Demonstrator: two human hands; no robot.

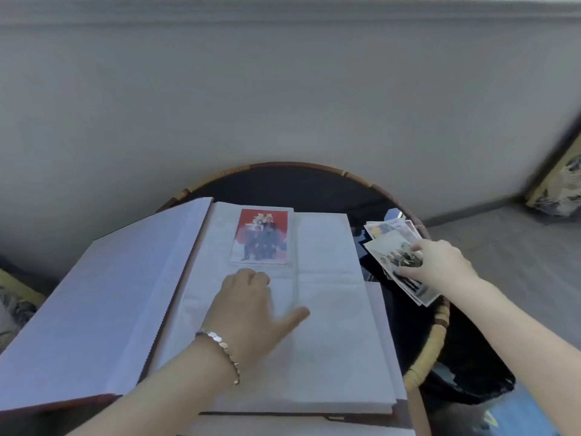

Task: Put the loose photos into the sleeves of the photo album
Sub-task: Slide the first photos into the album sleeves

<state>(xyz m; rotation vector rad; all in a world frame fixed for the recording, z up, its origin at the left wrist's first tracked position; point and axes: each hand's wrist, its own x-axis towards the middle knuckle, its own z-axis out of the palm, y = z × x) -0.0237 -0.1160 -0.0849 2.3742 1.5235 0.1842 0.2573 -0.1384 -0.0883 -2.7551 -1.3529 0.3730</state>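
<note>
The round dark table (pixel 427 350) is carrying the open photo album (pixel 330 309). The left hand (pixel 248 309) is resting on its page, fingers curled, thumb spread. The right hand (pixel 440 262) is pinching the loose photos (pixel 390 253) piled just beside the album. A red photo (pixel 261 236) is sitting in a top sleeve.

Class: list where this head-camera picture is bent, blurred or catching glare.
Head view: the lens bows the wall ledge and table rim; the framed picture at far right is smeared; the dark tabletop glares beside the loose photos; the red photo is soft.
</note>
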